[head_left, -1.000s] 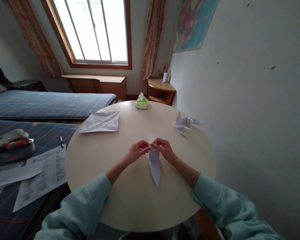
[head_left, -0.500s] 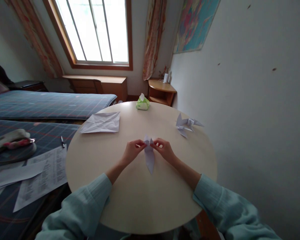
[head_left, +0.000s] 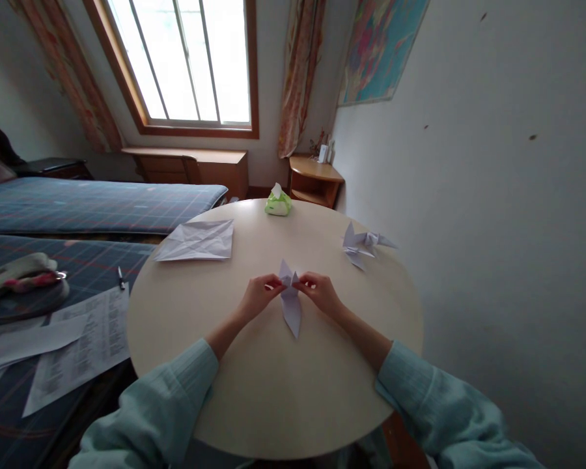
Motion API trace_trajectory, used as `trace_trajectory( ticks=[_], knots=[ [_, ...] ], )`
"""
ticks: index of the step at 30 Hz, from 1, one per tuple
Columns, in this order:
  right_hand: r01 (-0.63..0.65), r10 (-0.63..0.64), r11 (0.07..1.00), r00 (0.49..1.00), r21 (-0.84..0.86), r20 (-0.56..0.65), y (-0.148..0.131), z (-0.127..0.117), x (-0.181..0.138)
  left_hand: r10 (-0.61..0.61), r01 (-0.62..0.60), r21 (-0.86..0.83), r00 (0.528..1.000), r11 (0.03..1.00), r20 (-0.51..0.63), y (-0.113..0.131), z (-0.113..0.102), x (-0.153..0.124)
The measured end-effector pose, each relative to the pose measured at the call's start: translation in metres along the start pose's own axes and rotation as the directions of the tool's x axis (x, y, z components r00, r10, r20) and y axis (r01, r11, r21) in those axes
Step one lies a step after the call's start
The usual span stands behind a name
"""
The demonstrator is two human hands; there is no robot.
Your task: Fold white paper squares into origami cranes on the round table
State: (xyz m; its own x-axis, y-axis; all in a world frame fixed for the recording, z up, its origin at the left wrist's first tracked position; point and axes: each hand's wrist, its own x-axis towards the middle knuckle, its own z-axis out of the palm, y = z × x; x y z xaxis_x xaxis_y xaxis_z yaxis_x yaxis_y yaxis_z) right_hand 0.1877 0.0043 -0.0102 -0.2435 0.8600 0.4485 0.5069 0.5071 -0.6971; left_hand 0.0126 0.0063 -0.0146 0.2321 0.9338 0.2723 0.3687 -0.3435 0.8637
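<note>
Over the middle of a round beige table [head_left: 254,397], both my hands pinch a narrow folded piece of white paper [head_left: 292,311]. My left hand [head_left: 260,295] grips its upper left side with closed fingers. My right hand [head_left: 318,290] grips the upper right side the same way. A small flap sticks up between my fingertips, and the long pointed end of the paper hangs toward me.
A finished white paper crane [head_left: 364,242] sits on the table's right side. A creased flat sheet [head_left: 198,240] lies at the left rear, a green tissue pack [head_left: 278,202] at the far edge. Printed papers [head_left: 73,345] and a pen [head_left: 120,277] lie on the bed to the left.
The folded paper has been lifted and shifted slightly away from me. A flap now stands up between my fingertips, and the hanging point looks shorter.
</note>
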Motion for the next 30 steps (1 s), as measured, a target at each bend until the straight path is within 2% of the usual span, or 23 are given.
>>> trace_trajectory(
  ticks=[9,13,24,30],
  knots=[
    [0.076,-0.074,0.994,0.997,-0.078,0.032,0.0011,-0.0049,0.0039,0.002,-0.002,0.06,1.0,0.998,0.009,0.0006,-0.0029,0.0025],
    [0.071,-0.068,0.993,0.997,-0.092,0.037,0.0019,-0.0055,0.0038,0.023,-0.024,0.092,1.0,0.995,0.013,0.0002,-0.0042,0.0038],
    [0.095,-0.089,0.983,0.995,-0.159,0.048,0.0011,-0.0064,0.0036,0.03,-0.029,0.1,1.0,0.995,-0.006,0.0001,-0.0037,0.0028],
    [0.146,-0.138,0.972,0.989,-0.181,0.054,0.0001,-0.0041,0.0022,0.08,-0.08,0.085,0.997,0.993,0.006,0.0005,0.0004,0.0011]
  ],
)
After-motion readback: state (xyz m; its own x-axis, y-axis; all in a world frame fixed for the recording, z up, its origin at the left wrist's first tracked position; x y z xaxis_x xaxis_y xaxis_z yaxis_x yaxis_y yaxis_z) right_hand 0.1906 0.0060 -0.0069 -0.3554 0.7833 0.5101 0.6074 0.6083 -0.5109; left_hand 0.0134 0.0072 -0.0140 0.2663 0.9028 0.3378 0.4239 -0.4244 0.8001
